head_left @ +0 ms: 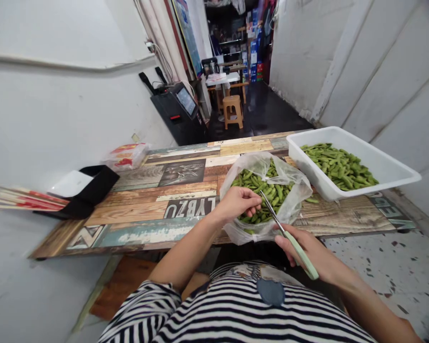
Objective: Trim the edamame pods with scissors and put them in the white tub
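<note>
A clear plastic bag (232, 228) lies opened out on the table in front of me, full of green soybean pods (250, 181). Over its near side is my left hand (239, 202), thumb and fingers pinched together; whatever is between the fingertips is too small to make out. My right hand (305, 245) is closed around the pale green handle of a pair of scissors (296, 247). The slim metal blades point up and left over the pods, close to my left fingertips. The blades appear nearly together.
A white plastic tub (386, 186) with more pods stands on the right of the wood-patterned table (128, 209). At the left are a black box (93, 193), wrapped chopsticks (32, 200) and a plastic packet (126, 156). Beyond stand a black screen device (180, 112) and a stool (232, 112).
</note>
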Demonstrator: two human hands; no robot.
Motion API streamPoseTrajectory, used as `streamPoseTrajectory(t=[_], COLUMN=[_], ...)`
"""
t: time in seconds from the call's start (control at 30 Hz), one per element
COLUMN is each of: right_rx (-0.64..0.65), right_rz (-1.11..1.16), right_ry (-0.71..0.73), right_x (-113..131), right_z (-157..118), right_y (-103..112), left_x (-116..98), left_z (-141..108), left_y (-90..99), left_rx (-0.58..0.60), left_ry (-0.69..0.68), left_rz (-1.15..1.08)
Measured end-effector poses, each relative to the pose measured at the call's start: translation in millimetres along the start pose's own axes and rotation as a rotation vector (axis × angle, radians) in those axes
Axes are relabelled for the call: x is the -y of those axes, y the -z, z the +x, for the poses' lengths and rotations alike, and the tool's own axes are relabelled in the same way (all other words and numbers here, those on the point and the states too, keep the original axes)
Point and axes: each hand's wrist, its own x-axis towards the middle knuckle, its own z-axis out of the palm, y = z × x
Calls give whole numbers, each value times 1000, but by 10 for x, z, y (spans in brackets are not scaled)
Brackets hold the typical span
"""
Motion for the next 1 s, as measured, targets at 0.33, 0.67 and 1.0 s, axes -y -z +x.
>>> streamPoseTrajectory(t=[0.33,0.67,1.0], right_rx=[-36,-58,20], right_rz=[-41,164,151], right_ry=[73,-38,43], right_x=[-44,-155,41], right_z=[31,59,-22], right_y=[-29,-77,-70], left_x=[-61,-12,-14], left_z=[-13,10,-2], left_y=[-25,-9,-109], left_rx=[110,5,-66], left_ry=[63,46,26], left_rz=[-15,-115,-364])
